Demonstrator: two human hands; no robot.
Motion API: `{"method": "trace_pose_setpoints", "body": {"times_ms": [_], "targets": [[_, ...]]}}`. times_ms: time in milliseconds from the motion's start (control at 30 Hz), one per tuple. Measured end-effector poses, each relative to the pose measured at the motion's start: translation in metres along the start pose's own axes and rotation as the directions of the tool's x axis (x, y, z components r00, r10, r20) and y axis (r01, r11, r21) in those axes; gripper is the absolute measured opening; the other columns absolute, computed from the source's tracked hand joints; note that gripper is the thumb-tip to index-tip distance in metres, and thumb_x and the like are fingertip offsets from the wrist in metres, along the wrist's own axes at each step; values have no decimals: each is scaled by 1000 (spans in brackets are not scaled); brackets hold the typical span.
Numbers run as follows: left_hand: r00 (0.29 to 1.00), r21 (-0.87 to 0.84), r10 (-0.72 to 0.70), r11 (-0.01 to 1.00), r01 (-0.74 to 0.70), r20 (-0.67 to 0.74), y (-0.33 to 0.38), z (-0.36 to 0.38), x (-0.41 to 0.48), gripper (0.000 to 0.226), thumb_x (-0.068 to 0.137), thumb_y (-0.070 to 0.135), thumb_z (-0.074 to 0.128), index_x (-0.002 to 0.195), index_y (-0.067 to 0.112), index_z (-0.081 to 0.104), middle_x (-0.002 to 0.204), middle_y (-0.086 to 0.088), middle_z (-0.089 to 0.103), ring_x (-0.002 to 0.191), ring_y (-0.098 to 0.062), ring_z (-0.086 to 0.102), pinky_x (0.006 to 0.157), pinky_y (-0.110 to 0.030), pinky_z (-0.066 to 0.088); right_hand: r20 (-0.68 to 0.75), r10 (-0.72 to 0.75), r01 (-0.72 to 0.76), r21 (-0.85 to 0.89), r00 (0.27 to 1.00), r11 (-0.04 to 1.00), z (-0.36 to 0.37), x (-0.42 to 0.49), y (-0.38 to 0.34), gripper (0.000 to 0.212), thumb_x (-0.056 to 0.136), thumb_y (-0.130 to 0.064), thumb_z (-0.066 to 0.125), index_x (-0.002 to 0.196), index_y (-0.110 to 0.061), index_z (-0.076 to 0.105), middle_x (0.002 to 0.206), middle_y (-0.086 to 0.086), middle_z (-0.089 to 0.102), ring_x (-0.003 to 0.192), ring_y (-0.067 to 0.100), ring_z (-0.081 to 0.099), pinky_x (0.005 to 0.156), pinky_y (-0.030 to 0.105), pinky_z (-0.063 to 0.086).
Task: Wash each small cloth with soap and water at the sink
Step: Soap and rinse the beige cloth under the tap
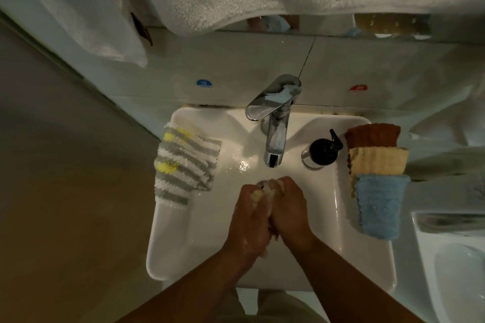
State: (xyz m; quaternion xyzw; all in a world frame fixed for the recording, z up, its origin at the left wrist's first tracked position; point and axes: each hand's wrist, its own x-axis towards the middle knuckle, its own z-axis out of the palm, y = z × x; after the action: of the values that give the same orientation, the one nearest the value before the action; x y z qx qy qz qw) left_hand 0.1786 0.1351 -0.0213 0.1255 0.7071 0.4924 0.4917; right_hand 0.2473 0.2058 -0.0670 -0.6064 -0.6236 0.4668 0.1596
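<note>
**Figure.** Your left hand [250, 211] and right hand [288, 208] meet over the basin of the sink [183, 244]. The fingers [284, 187] are curled tight round a bunched pale cloth [266, 187] pressed between both palms, a grip suited to rubbing lather through it. The faucet [274, 136] spout stands just beyond the fingers, so rinse water would fall onto the bundle; whether it runs cannot be told. The soap dispenser [322, 151] sits beyond and right of the fingers, within reach. Right of them, on the rim, a brown cloth [372, 135], yellow cloth [380, 161] and blue cloth [378, 204] lie overlapped, probably awaiting washing. Left of the fingers, a striped cloth [183, 165] drapes the rim, set apart.
</note>
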Motion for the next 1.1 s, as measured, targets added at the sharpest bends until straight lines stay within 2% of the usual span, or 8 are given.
{"method": "trace_pose_setpoints", "body": {"times_ms": [100,267,467,567,667,867,967,1100], "targets": [[999,85,35,996,-33,-28,-2,-7,16,6,100,28,59,104,24,56,94,-5,68,82,-16,70,67,-35,59,76,-17,20,-43,997,999,4,-19,6,17,104,-30,49,101,-16,59,79,-10,63,71,7,64,61,14,48],[984,-23,-66,998,63,-163,-8,-2,20,5,102,19,54,105,14,55,93,-7,66,83,-24,67,64,-31,55,63,-245,247,-24,967,969,3,-38,-8,32,103,-44,42,109,-16,56,83,-6,67,72,6,66,67,27,55],[998,44,34,999,-32,-52,-8,1,10,2,101,22,57,100,21,57,93,-5,68,81,-13,67,65,-26,55,75,19,-13,-80,997,997,-3,-9,4,19,105,-31,46,98,-17,56,81,-9,63,78,16,63,67,29,47],[976,-17,-59,998,57,-209,-3,-7,30,5,98,19,58,96,24,57,95,-7,67,87,-24,67,79,-44,58,145,-192,196,-11,971,981,2,-45,-7,43,100,-51,37,114,-14,55,77,-7,66,65,9,66,61,34,55],[978,-166,-104,983,74,-178,-3,-1,25,7,101,15,54,96,18,58,95,-10,67,87,-27,66,78,-45,57,79,-330,329,21,941,944,-2,-33,-19,35,100,-49,42,98,-16,55,76,-8,62,66,4,62,63,23,51],[996,35,77,997,-75,-46,-1,2,6,3,103,24,55,102,24,58,93,0,69,84,-12,69,72,-31,58,18,-68,69,-32,998,997,-5,-1,-6,25,104,-36,47,90,-17,54,76,-8,62,71,8,61,70,36,48],[983,8,-12,1000,14,-182,0,-8,27,3,100,19,58,100,22,57,97,-9,67,87,-21,67,81,-42,58,122,-224,217,68,967,974,-3,-44,-10,40,98,-57,37,105,-22,54,76,-5,66,63,9,65,60,38,55],[992,-83,-30,996,20,-123,-7,1,13,5,104,15,51,105,14,56,99,-14,66,88,-25,67,71,-34,57,55,-339,339,3,939,941,-2,-27,-15,23,104,-37,46,95,-17,55,79,-7,64,70,7,63,66,29,51]]}}
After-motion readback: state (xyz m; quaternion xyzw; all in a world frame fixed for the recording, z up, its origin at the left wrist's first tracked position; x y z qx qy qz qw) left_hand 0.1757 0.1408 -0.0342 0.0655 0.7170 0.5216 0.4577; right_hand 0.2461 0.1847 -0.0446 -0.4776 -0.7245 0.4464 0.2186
